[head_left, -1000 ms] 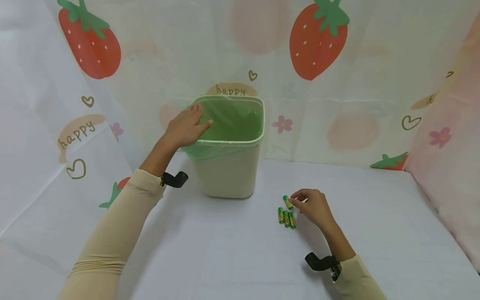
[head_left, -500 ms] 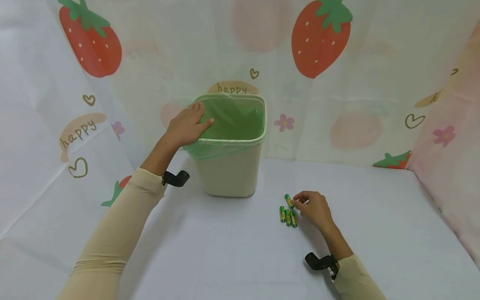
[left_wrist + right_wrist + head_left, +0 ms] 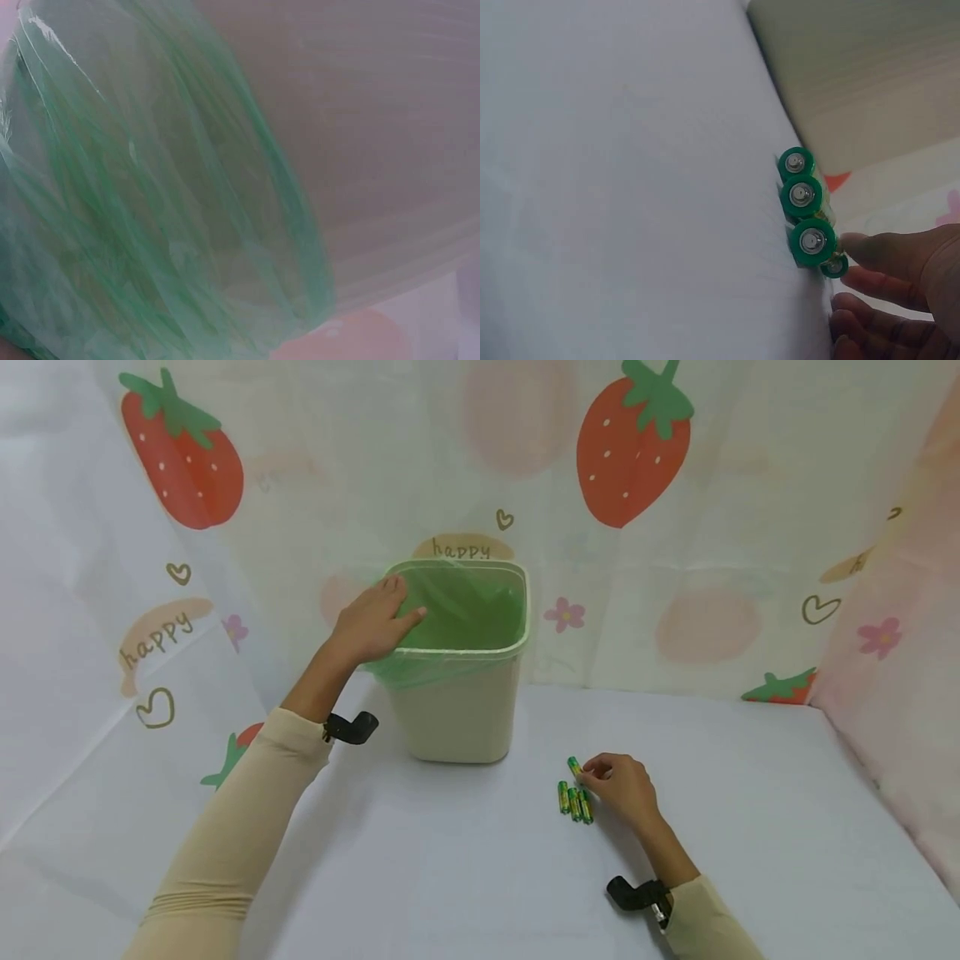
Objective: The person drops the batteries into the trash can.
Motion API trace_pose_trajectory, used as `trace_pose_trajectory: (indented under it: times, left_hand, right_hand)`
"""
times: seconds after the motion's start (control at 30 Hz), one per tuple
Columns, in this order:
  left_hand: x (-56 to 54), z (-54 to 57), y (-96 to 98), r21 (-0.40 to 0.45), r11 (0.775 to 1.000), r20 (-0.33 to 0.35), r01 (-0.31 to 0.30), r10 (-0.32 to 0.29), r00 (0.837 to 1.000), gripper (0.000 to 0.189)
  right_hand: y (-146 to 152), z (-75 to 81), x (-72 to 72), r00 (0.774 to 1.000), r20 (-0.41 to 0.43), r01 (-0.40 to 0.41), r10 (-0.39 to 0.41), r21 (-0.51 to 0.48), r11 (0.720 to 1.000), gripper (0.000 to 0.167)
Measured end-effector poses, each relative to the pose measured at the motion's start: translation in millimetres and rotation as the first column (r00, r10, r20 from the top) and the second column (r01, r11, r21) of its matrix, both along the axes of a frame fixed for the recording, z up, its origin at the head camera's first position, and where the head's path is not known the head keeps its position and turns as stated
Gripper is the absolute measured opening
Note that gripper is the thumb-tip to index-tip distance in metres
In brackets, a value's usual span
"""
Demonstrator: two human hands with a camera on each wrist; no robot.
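Observation:
My left hand [image 3: 371,622] rests on the left rim of a cream trash bin [image 3: 457,714], its fingers extended and thumb spread over the opening. A thin green bin liner [image 3: 468,610] lines the bin and hangs over the rim; its folds fill much of the left wrist view. On the table right of the bin, my right hand [image 3: 624,785] pinches a green battery [image 3: 573,765] between thumb and fingers, partly covering it. Three more batteries [image 3: 574,804] lie side by side just nearer to me. Their green ends [image 3: 802,195] face the right wrist camera.
A white cloth covers the table [image 3: 465,877]. Behind the bin hangs a white curtain [image 3: 375,468] printed with strawberries, hearts and flowers, continuing along both sides. Each wrist wears a black camera mount [image 3: 351,727].
My right fingers have come in closer over the farthest battery and now hide more of it. My left hand stays on the bin's rim. The head view shifts slightly.

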State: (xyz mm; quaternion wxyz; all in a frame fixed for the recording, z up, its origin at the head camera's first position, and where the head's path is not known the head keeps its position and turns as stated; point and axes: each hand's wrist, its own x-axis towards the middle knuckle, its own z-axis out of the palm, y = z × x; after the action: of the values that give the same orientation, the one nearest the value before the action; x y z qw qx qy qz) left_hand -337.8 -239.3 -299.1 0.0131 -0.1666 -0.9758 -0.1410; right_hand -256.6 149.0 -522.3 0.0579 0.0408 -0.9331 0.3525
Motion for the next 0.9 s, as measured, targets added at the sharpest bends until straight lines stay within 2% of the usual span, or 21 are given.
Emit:
trace_pose_trajectory:
  times: [0.67, 0.9]
  left_hand:
    - [-3.4, -3.1, -0.6, 0.003, 1.000, -0.014, 0.007, -0.007, 1.000, 0.078]
    - [-2.2, -1.4, -0.8, 0.000, 1.000, -0.005, 0.000, 0.000, 1.000, 0.079]
  right_hand:
    - [0.1, -5.0, -1.5, 1.000, 0.013, 0.018, -0.018, 0.015, 1.000, 0.011]
    - [0.3, -1.9, -1.6, 1.000, 0.024, 0.011, -0.011, 0.019, 1.000, 0.012]
